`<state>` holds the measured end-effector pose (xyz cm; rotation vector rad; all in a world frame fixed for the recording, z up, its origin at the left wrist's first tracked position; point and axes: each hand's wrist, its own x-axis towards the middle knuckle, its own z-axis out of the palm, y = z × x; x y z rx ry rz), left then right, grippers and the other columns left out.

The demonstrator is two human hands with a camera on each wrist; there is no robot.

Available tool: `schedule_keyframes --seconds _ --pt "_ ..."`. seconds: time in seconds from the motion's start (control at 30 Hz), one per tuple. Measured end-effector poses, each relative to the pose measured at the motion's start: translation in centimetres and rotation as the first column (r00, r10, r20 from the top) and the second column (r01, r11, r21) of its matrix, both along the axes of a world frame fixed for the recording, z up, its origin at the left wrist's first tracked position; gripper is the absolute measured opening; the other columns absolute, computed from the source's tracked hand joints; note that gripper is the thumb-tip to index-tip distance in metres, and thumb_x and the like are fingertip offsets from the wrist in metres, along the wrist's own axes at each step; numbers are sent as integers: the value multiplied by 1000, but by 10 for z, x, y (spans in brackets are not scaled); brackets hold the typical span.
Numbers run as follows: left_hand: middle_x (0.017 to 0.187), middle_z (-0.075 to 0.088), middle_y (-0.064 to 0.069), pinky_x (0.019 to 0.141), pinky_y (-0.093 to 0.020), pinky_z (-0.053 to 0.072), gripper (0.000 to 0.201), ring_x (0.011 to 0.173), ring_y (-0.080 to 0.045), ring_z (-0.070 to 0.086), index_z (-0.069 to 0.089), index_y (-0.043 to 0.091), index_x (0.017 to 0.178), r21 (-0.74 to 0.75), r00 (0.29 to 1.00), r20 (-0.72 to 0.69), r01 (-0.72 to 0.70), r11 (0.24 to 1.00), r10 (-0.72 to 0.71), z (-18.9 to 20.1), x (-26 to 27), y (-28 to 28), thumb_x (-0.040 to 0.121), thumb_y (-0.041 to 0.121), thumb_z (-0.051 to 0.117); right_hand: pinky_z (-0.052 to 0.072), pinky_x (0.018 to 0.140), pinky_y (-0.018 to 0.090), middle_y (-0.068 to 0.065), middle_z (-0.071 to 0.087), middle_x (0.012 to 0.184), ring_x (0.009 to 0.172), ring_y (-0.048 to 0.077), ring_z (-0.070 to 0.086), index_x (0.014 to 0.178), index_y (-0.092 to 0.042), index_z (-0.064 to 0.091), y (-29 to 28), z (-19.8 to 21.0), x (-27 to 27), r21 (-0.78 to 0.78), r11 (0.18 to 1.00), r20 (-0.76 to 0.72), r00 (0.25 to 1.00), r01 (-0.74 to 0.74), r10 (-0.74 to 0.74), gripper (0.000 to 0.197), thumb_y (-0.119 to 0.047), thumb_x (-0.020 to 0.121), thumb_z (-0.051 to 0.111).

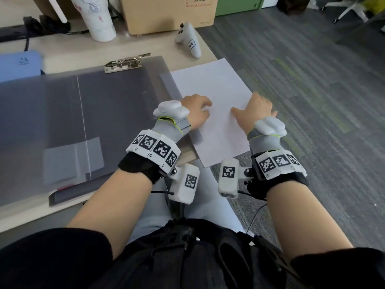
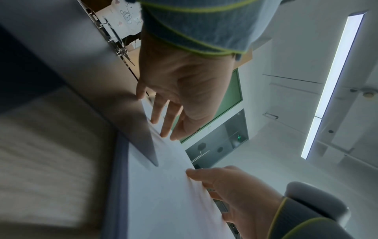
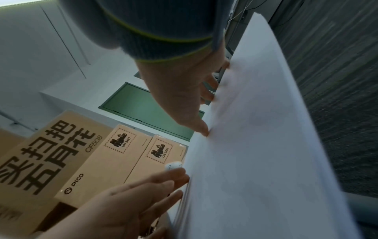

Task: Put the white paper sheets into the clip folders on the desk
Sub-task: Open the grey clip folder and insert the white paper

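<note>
A grey translucent clip folder (image 1: 116, 105) lies open on the desk, its metal clip (image 1: 125, 62) at the far edge. A white paper sheet (image 1: 216, 84) lies to its right, partly over the folder's edge and hanging past the desk's right side. My left hand (image 1: 200, 107) rests on the sheet's left part with straight fingers (image 2: 163, 122) touching it. My right hand (image 1: 256, 109) pinches the sheet's right edge, with the thumb (image 3: 202, 129) on top and the fingers underneath. The sheet (image 3: 255, 145) bows slightly.
A white game controller (image 1: 188, 38), a cardboard box (image 1: 166, 13) and a white tumbler (image 1: 95, 17) stand at the desk's back. A blue item (image 1: 18, 63) lies far left. A dark folder edge (image 1: 73, 192) shows under the open one. Grey carpet (image 1: 312, 101) is to the right.
</note>
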<state>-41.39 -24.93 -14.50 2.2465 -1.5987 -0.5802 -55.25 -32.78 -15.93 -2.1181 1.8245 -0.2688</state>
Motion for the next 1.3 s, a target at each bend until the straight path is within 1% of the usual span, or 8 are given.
schedule_keyframes --seconds 0.23,0.47,0.63,0.7,0.83,1.1,1.17,1.3 --pt "122 62 -1 91 -18 33 29 117 -19 54 67 23 111 -49 983 -141 -130 990 122 -14 7 -15 86 16 53 39 95 42 13 40 134 127 31 33 130 -8 41 -1 -4 -2 -21 1000 87 996 -19 20 68 -40 77 70" --pt "119 66 -8 98 -22 42 29 113 -21 61 69 10 109 -80 925 -356 -170 982 131 -19 12 -16 84 3 56 41 88 41 12 39 130 121 31 36 126 -8 43 2 -3 2 -85 996 76 997 -24 31 66 -38 75 73" --pt "114 68 -10 89 -18 46 27 102 -15 61 69 8 109 -64 863 -484 -202 977 147 -21 15 -18 84 3 60 43 86 39 13 39 128 116 33 43 121 -5 47 -1 7 7 -62 997 124 991 -49 56 50 -14 77 67" --pt "110 68 -8 80 -9 43 23 97 -11 57 69 7 108 -63 835 -531 -210 976 146 -21 16 -19 86 9 62 45 85 39 14 43 125 113 35 47 116 -5 53 -1 13 10 -89 991 122 987 -99 109 38 -6 78 57" --pt "101 69 -2 104 -26 44 21 104 -16 64 70 21 83 -44 737 -658 -242 969 154 -19 17 -20 87 40 60 33 71 31 13 47 121 110 34 48 105 -7 63 6 24 17 -132 971 45 977 -200 208 24 -8 83 54" --pt "98 73 5 105 -31 43 44 102 -11 66 73 30 79 -9 642 -746 -271 963 174 -9 13 -25 69 69 57 34 71 30 7 47 127 121 26 40 114 -10 60 23 28 21 -184 924 -49 942 -336 333 28 -15 87 52" --pt "92 72 6 98 -23 44 28 91 -7 66 70 28 77 -14 626 -756 -310 951 192 -8 12 -29 81 54 60 36 71 31 6 48 127 120 25 42 113 -10 61 24 27 22 -187 913 -63 932 -363 358 28 -15 87 51" --pt "51 62 17 59 -7 42 23 52 5 54 61 21 66 -38 613 -760 -376 926 218 -8 11 -32 89 20 60 42 76 32 4 52 124 116 25 47 111 -11 64 22 27 21 -192 903 -41 922 -385 385 29 -19 88 51"
